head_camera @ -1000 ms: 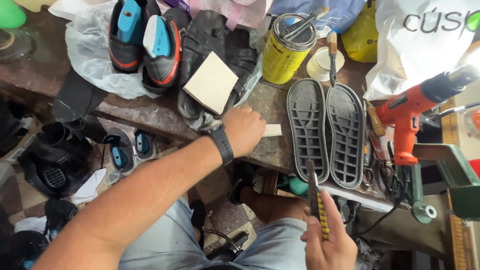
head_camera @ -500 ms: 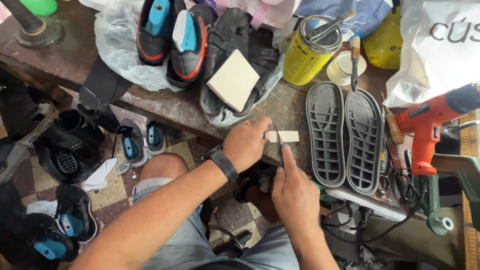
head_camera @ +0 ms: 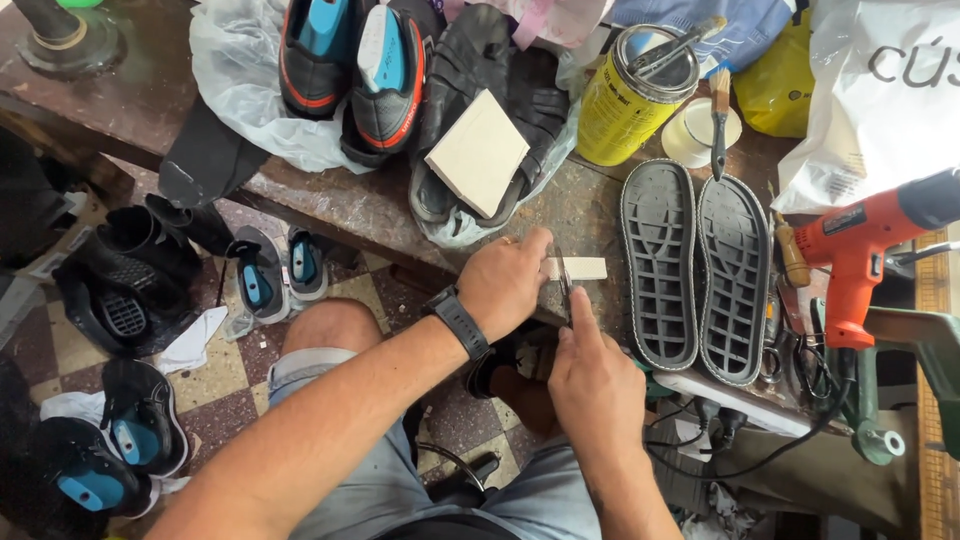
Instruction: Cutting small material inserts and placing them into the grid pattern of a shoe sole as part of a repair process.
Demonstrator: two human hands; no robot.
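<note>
My left hand (head_camera: 506, 278) presses a small pale strip of material (head_camera: 580, 268) flat on the worn workbench (head_camera: 340, 205). My right hand (head_camera: 592, 375) grips a knife (head_camera: 564, 282) whose thin blade stands across the strip, right beside my left fingers. A black watch sits on my left wrist. Two dark grey shoe soles (head_camera: 695, 270) lie tread up just right of the strip.
A yellow glue can (head_camera: 632, 98) with a brush, a white cup (head_camera: 700, 130), an orange heat gun (head_camera: 865, 250), black sandals with a pale square block (head_camera: 478, 152), and sports shoes (head_camera: 350, 65) on plastic crowd the bench. More shoes (head_camera: 265, 272) lie on the tiled floor at left.
My right hand came up from my lap with the knife and set its blade on the strip. My left hand stayed holding the strip down.
</note>
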